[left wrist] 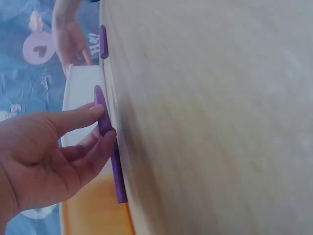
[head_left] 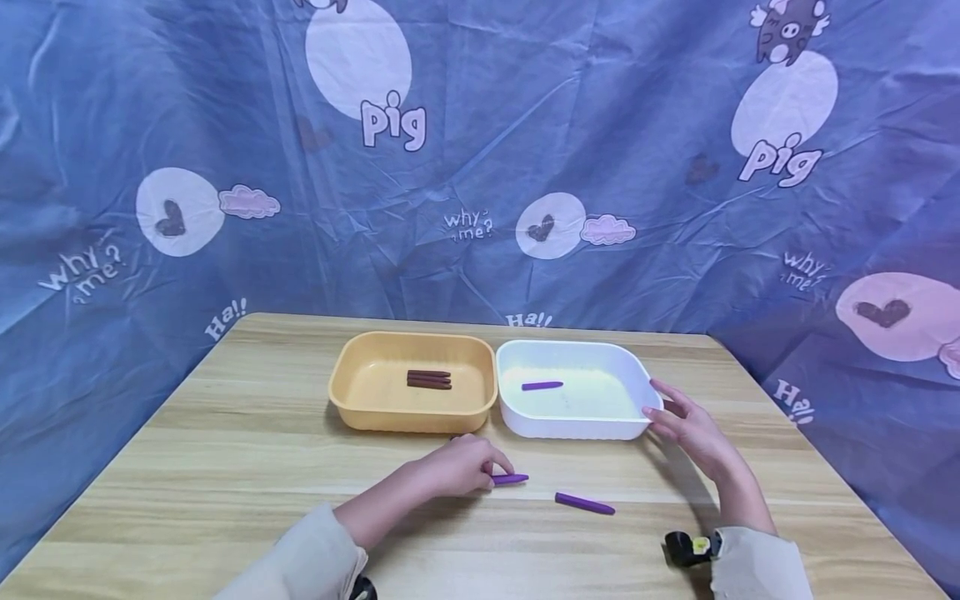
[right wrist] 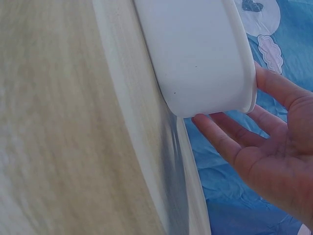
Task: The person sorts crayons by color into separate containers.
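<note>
My left hand pinches a purple crayon between thumb and fingertips, close over the table in front of the two boxes. In the left wrist view, a second dark purple crayon lies just beyond the fingertips, its end hidden by them. Another purple crayon lies on the table to the right. At the right end of the white box, my right hand holds the rim, thumb at the near corner and fingers along the outer wall. One purple crayon lies inside that box.
Left of the white box, side by side with it, stands a yellow-orange box with several dark brown crayons in it. Both stand towards the back of the wooden table. A blue printed cloth hangs behind and beside the table.
</note>
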`<act>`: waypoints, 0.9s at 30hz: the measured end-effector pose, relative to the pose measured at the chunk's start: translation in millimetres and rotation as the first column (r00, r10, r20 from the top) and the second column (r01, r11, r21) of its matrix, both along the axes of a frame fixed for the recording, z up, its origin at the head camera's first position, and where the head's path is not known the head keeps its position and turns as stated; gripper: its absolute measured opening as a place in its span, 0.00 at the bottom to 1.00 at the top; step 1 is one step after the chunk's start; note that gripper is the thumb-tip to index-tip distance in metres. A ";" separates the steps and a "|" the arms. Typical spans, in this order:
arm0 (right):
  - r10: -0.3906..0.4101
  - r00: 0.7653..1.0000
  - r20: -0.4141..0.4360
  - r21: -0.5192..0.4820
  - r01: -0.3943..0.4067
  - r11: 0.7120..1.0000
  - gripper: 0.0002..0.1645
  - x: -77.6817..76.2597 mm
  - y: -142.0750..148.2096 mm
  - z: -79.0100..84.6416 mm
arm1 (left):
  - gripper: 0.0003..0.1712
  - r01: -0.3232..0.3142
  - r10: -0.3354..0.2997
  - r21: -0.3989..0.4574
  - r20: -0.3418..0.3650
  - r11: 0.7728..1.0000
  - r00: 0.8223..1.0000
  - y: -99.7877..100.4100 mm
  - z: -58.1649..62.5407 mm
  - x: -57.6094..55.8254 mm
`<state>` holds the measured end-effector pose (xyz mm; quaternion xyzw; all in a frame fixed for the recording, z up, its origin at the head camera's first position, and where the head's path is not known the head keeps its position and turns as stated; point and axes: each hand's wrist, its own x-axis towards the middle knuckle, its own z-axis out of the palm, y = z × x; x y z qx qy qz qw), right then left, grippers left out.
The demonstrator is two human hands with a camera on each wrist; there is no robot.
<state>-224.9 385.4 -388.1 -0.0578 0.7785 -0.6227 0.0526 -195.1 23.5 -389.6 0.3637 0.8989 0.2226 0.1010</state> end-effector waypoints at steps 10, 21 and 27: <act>0.000 1.000 -0.001 -0.005 0.000 1.000 0.43 1.0 -0.2 0.6 | 0.18 0.059 -0.061 0.062 0.027 0.996 0.998 -8.9 -7.4 -6.4; 0.013 1.000 -0.002 -0.022 -0.013 1.000 0.42 0.1 0.2 -0.5 | 0.19 0.105 -0.108 0.093 0.027 0.990 0.994 -18.7 -8.8 -8.1; 0.009 1.000 -0.003 -0.028 -0.009 1.000 0.43 0.4 -0.5 -0.4 | 0.19 0.112 -0.112 0.089 -0.002 0.990 0.994 -18.7 -9.4 -8.6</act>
